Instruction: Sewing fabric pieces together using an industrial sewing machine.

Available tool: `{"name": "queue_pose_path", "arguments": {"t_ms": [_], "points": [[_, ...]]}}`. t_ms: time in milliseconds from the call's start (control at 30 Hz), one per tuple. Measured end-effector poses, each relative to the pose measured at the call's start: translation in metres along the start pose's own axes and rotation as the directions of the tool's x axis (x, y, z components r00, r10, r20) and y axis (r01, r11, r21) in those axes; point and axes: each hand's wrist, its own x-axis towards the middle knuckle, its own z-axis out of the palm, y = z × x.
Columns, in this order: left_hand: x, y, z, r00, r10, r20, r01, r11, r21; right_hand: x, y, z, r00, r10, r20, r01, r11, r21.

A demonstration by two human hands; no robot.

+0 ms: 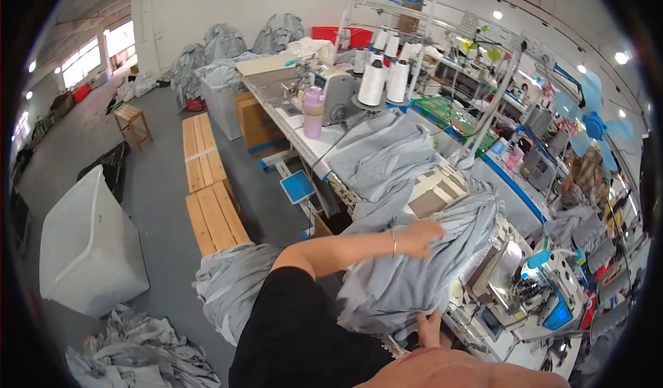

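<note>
A heap of grey knit fabric (404, 284) drapes over the front edge of the sewing table before me. My left hand (424, 238), blurred and with a bracelet at the wrist, lies over the upper part of this heap; whether its fingers grip the cloth is unclear. Lower down, my right hand (429, 328) pinches the near edge of the fabric, its fingertips partly hidden by folds. To the right of the cloth stands an industrial sewing machine (549, 289) with a lit blue panel. Another pile of grey fabric (383, 150) spreads across the table farther back.
Wooden benches (215, 217) stand left of the table, with grey cloth (235, 284) on the near end. A white plastic bin (93, 248) is on the floor. A pink bottle (313, 112) and thread cones (372, 83) are on the table. A blue fan (594, 125) is at right.
</note>
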Motion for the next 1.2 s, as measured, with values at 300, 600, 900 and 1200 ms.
{"name": "queue_pose_path", "arguments": {"t_ms": [300,600,900,1200], "points": [[-0.036,0.065,0.010,0.971,0.055,0.231,-0.123,0.948,0.294,-0.038,-0.043,-0.024,0.970,0.241,0.028,-0.212,0.789,0.577],[0.020,0.117,0.084,0.973,-0.060,0.224,0.000,0.966,0.259,-0.029,-0.006,-0.090,0.979,-0.066,-0.191,0.039,0.989,-0.146],[0.009,0.096,0.084,0.923,-0.160,0.350,-0.033,0.873,0.486,-0.037,0.019,-0.098,0.999,-0.028,-0.020,0.026,0.996,-0.088],[0.155,0.043,-0.032,0.825,-0.506,-0.252,0.447,0.857,-0.257,-0.021,0.016,-0.101,0.957,-0.012,0.289,-0.127,0.881,0.456]]}}
